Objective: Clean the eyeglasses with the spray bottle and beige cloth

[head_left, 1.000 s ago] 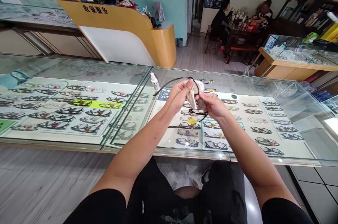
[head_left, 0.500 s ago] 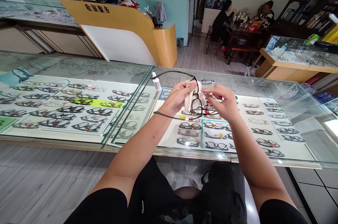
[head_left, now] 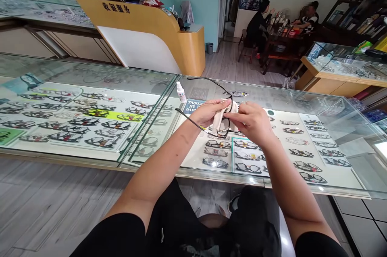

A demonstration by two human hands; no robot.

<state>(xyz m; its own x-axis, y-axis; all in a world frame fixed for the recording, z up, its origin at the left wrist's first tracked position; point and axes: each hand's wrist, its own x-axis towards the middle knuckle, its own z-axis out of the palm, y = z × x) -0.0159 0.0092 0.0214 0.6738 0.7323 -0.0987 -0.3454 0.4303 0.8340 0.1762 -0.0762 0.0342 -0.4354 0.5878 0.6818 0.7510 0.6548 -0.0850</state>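
Observation:
A pair of dark-framed eyeglasses is held up above the glass counter, its temples pointing left. My left hand is closed on the frame through a cream cleaning cloth, thumb on top. My right hand pinches the cloth against the frame near the lenses, with its fingers bent. Cloth and fingers hide much of the lenses. Just left of the hands, a small white bottle stands upright on the counter.
Under the glass of the display counter lie rows of eyeglasses. A yellow cashier desk stands beyond it. Two people sit at a table in the back right. Another display case is at right.
My right hand has moved in to the left and closed on the cloth at the lenses. The eyeglasses have turned and tilted, and the view has shifted slightly.

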